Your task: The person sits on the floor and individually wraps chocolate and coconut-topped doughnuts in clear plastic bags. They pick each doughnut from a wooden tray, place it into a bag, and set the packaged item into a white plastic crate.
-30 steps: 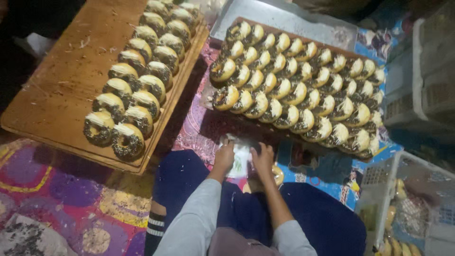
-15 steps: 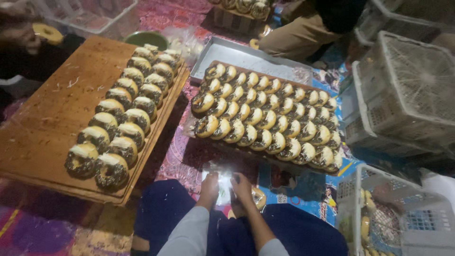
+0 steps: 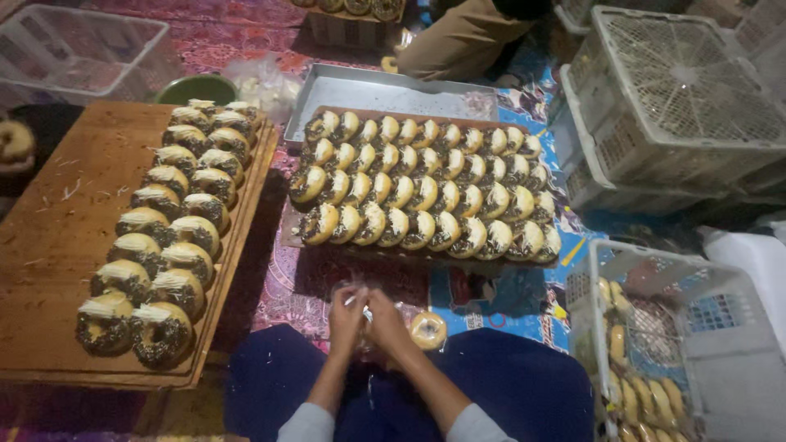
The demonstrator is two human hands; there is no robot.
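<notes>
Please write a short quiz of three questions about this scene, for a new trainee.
1. True or false: both hands, left hand and right hand, meet over a clear bag.
2. Which holds two rows of topped donuts? A. the wooden board B. the metal tray C. the white basket
3. What lies just right of the right hand?

Key:
1. True; they work together in front of the person's lap.
2. A; the donuts stand along its right edge.
3. One wrapped donut.
</notes>
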